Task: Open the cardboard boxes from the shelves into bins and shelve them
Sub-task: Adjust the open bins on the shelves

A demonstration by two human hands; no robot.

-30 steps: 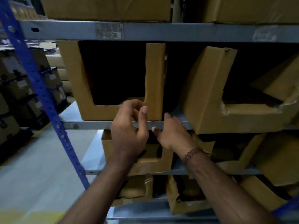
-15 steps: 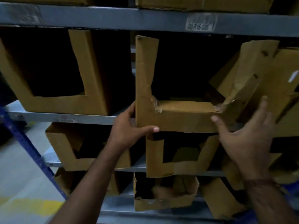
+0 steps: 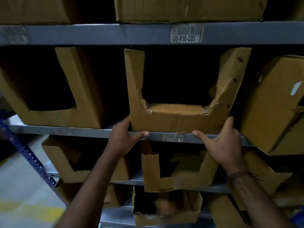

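A person grips a cut-open cardboard bin [image 3: 177,119] at both lower front corners as it sits on the grey middle shelf [image 3: 92,131], dead centre of the frame. The left hand [image 3: 125,134] wraps the bin's left corner, thumb stretched along the shelf edge; the right hand [image 3: 222,139] clasps the right corner, fingers up its side and thumb under the front lip. The bin's front is already cut into a U-shaped window, its right upright creased and torn. At 9 o'clock another cut bin [image 3: 54,116] stands shelved, and at 6 o'clock more opened bins [image 3: 164,181] fill the lower tiers. At 3 o'clock a closed box [image 3: 271,112] leans tilted, seemingly uncut. By this evidence most of this bay is converted; squaring up the centre bin and opening that box appear to remain.
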